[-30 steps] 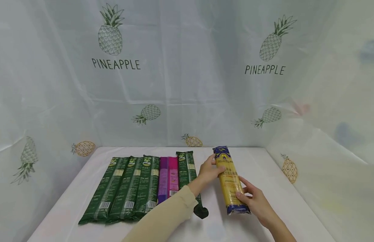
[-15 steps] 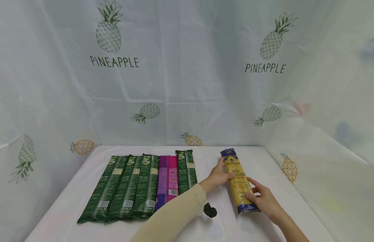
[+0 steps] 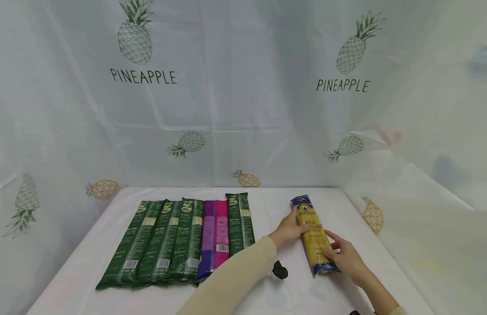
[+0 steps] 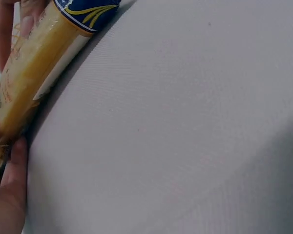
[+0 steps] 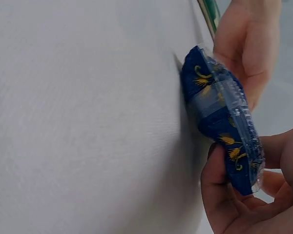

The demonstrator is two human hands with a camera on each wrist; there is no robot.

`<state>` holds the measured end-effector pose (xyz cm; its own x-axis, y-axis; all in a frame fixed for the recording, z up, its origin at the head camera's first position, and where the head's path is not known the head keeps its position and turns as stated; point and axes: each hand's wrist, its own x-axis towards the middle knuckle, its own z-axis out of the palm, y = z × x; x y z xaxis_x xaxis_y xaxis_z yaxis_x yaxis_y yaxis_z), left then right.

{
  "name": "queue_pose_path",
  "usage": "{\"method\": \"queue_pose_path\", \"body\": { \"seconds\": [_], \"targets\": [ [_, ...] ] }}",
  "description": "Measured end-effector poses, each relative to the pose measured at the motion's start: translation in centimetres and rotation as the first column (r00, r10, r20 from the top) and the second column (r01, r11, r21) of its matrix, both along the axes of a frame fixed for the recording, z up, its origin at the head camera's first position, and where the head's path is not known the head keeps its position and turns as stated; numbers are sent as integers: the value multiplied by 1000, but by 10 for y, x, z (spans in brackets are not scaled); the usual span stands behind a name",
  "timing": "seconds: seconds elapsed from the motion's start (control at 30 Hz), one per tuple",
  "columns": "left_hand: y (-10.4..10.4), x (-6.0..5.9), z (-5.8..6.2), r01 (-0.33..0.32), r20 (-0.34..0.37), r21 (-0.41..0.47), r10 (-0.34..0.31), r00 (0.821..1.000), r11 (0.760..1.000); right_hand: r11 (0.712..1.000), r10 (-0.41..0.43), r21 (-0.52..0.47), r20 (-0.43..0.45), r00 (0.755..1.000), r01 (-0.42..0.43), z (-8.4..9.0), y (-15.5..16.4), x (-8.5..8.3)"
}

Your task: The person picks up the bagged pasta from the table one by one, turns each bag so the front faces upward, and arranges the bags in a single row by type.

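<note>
A yellow spaghetti packet with dark blue ends lies slantwise between my two hands, over the right part of the white table. My left hand holds its left edge towards the far end, thumb on top. On the right edge, nearer the front end, my right hand grips it with the thumb above. The right wrist view looks onto the packet's blue front end, with right-hand fingers beneath it. In the left wrist view the packet is close to the table surface; whether it touches is unclear.
Left of the hands, three green packets lie side by side. A purple-and-pink packet and another green packet continue the row; the left sleeve covers part of them. Pineapple-print curtain walls stand behind and at both sides.
Both hands have shifted the spaghetti packet to the right, away from the row, and its front end now looks closer to the table. The packets in the row have stayed put.
</note>
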<state>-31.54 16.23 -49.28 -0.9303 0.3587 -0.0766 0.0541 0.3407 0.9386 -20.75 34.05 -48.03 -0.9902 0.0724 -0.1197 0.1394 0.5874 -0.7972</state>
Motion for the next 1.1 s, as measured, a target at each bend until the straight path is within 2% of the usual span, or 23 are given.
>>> {"method": "queue_pose_path", "body": {
  "seconds": [0.2, 0.33, 0.43, 0.57, 0.77, 0.93, 1.1],
  "targets": [
    [4, -7, -12, 17, -76, -78, -23, 997, 997, 998, 19, 61, 35, 999, -21, -3, 6, -3],
    [5, -11, -17, 28, -83, -137, -40, 996, 990, 988, 34, 152, 49, 998, -41, -2, 9, -3],
    [5, -13, -19, 30, -80, -138, -41, 996, 990, 976, 48, 208, 56, 997, -58, 0, 9, -3],
    [8, -16, -24, 1, -95, -135, -14, 995, 991, 970, 67, 230, 50, 996, -77, -1, 8, -5],
    [18, -23, -32, -52, -129, -193, 27, 991, 980, 956, 72, 282, 48, 996, -83, -2, 10, -13],
    [21, -22, -31, -92, -157, -211, 59, 986, 973, 949, 84, 302, 35, 996, -91, -5, 13, -16],
    [18, -13, -22, -109, -169, -214, 73, 983, 971, 950, 69, 302, 38, 997, -78, -6, 12, -17]
  ]
}}
